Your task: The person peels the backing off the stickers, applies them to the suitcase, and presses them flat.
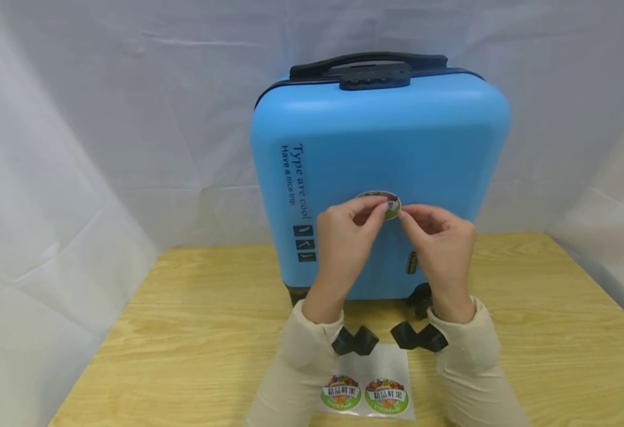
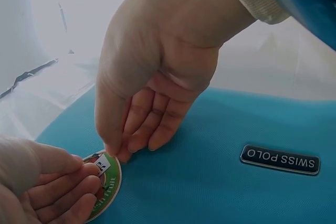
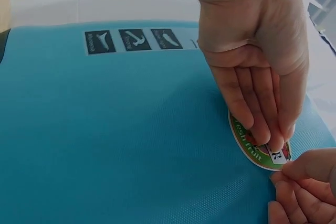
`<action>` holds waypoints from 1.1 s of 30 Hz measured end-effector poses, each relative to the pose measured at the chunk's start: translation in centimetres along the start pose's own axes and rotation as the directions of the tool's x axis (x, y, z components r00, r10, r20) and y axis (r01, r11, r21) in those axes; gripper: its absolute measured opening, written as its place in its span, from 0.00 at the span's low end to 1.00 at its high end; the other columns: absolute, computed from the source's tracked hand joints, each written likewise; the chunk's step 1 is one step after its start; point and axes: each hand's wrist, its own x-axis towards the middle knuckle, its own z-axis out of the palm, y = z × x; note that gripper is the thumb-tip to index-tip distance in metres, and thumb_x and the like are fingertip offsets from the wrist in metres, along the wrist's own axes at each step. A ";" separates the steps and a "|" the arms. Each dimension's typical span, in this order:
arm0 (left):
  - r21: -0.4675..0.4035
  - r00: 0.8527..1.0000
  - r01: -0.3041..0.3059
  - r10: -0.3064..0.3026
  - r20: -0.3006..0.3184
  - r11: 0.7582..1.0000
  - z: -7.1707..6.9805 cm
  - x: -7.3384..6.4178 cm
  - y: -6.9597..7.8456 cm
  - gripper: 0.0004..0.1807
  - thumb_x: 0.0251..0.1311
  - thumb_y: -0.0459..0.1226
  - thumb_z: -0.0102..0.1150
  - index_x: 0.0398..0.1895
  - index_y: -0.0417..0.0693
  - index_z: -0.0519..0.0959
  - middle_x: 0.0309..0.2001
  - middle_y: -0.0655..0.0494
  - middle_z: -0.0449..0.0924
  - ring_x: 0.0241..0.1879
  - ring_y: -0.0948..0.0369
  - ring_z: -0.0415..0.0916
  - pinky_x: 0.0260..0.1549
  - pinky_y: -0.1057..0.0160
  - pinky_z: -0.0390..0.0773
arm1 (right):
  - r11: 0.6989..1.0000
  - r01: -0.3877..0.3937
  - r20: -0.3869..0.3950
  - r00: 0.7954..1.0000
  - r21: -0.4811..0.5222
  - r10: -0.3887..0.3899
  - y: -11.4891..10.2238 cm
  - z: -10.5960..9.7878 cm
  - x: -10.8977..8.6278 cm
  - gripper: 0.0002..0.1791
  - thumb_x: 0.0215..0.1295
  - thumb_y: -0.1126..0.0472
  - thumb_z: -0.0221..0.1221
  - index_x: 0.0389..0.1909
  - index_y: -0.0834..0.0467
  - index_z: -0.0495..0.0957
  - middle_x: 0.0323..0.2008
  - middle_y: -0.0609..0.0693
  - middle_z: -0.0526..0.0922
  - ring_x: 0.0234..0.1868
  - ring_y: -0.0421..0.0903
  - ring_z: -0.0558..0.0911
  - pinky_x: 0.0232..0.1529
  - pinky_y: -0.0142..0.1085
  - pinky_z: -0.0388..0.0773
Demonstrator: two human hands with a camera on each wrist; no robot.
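Note:
A blue hard-shell suitcase stands upright on the table, its lettered face towards me. In front of that face is a round fruit sticker with green edging and "fresh fruit" printing. My left hand pinches it, thumb and index fingertips together over its printed face. At its right edge, my right hand pinches the rim between thumb and index finger. The left wrist view shows the sticker close over the blue shell, partly hidden by the left fingers. Both hands' other fingers are bent loosely.
A sticker sheet with two round fruit stickers lies on the wooden table between my forearms. The suitcase has a black top handle, black wheels and a "SWISS POLO" badge. White cloth hangs behind.

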 end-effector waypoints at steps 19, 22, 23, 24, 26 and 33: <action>0.034 1.000 -0.010 0.009 0.019 0.999 1.0 0.2 0.2 0.09 0.60 0.38 0.61 0.39 0.44 0.86 0.36 0.54 0.86 0.29 0.68 0.80 0.29 0.77 0.77 | 0.996 0.029 0.058 0.998 -0.080 -0.024 0.5 -1.0 0.1 0.07 0.58 0.64 0.64 0.34 0.65 0.85 0.28 0.59 0.85 0.24 0.28 0.78 0.25 0.22 0.73; 0.060 1.000 -0.002 0.000 0.025 0.998 1.2 0.1 0.1 0.09 0.60 0.38 0.61 0.39 0.45 0.86 0.35 0.55 0.86 0.29 0.68 0.80 0.28 0.77 0.76 | 0.995 0.014 0.073 0.997 -0.095 -0.007 0.7 -1.2 0.0 0.07 0.58 0.64 0.64 0.35 0.64 0.85 0.28 0.58 0.86 0.24 0.28 0.78 0.26 0.22 0.74; 0.067 1.000 0.000 -0.002 0.028 0.998 1.3 0.1 0.1 0.09 0.60 0.39 0.61 0.39 0.45 0.86 0.34 0.55 0.86 0.29 0.68 0.80 0.28 0.77 0.76 | 0.995 0.009 0.080 0.997 -0.101 -0.001 0.8 -1.3 -0.1 0.07 0.58 0.64 0.64 0.35 0.64 0.86 0.28 0.58 0.86 0.24 0.29 0.78 0.26 0.22 0.74; 0.071 1.000 0.001 -0.003 0.030 0.997 1.3 0.0 0.0 0.09 0.60 0.39 0.61 0.39 0.46 0.86 0.34 0.55 0.86 0.29 0.68 0.80 0.28 0.77 0.76 | 0.995 0.002 0.087 0.996 -0.103 0.007 0.9 -1.4 -0.1 0.07 0.58 0.64 0.64 0.35 0.63 0.86 0.28 0.58 0.86 0.24 0.29 0.78 0.26 0.22 0.74; 0.076 0.999 -0.005 0.002 0.034 0.997 1.5 -0.1 0.0 0.09 0.60 0.39 0.61 0.39 0.46 0.86 0.34 0.55 0.86 0.29 0.68 0.80 0.28 0.77 0.76 | 0.994 -0.005 0.104 0.994 -0.105 0.016 1.0 -1.6 -0.2 0.07 0.58 0.64 0.64 0.35 0.63 0.86 0.28 0.58 0.86 0.23 0.30 0.78 0.25 0.23 0.74; 0.124 0.998 -0.036 0.030 0.049 0.992 1.8 -0.4 -0.4 0.09 0.61 0.39 0.60 0.40 0.46 0.86 0.33 0.55 0.86 0.27 0.68 0.80 0.26 0.78 0.75 | 0.992 -0.027 0.175 0.983 -0.121 0.048 1.2 -2.2 -0.5 0.08 0.59 0.63 0.64 0.36 0.62 0.85 0.28 0.57 0.86 0.24 0.31 0.79 0.22 0.24 0.72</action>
